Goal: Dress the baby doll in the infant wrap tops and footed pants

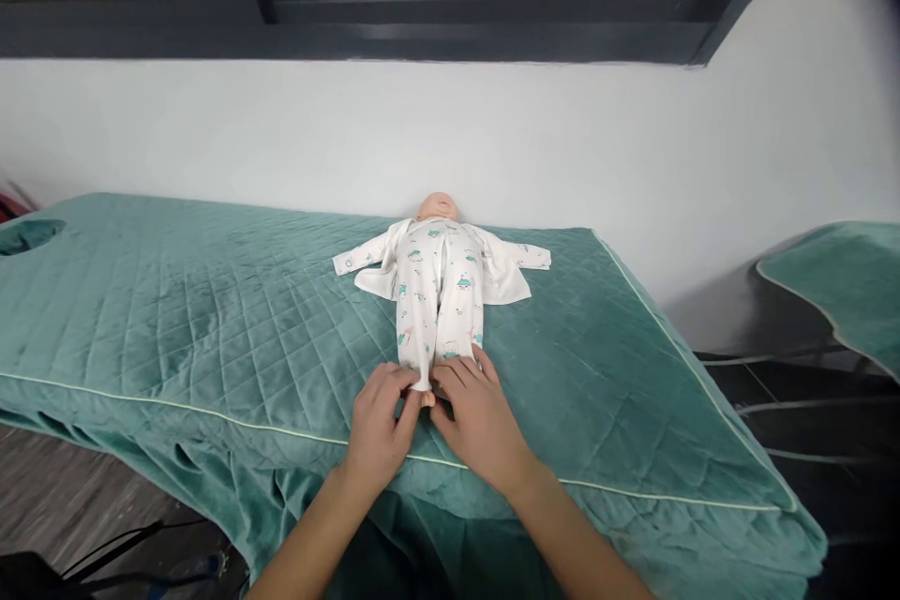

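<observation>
A baby doll (437, 205) lies on its back on the green quilted bed cover (232, 300), its head toward the wall. It has on a white printed shirt (507, 279), spread open at both sides with the sleeves out. White baby trousers (416, 300) with small green prints cover its front and legs. My left hand (380, 422) pinches the left-side trouser leg at its cuff. From the other side, my right hand (484, 414) closes its fingers on the trouser cloth at the same cuff. A bit of the doll's foot (427, 398) shows between my hands.
A white wall (281, 131) rises behind the bed, with a dark window frame (478, 28) above. The bed's piped front edge (633, 492) runs just below my hands. At the right stands a green-covered seat (844, 281). Dark cables (133, 534) lie at lower left.
</observation>
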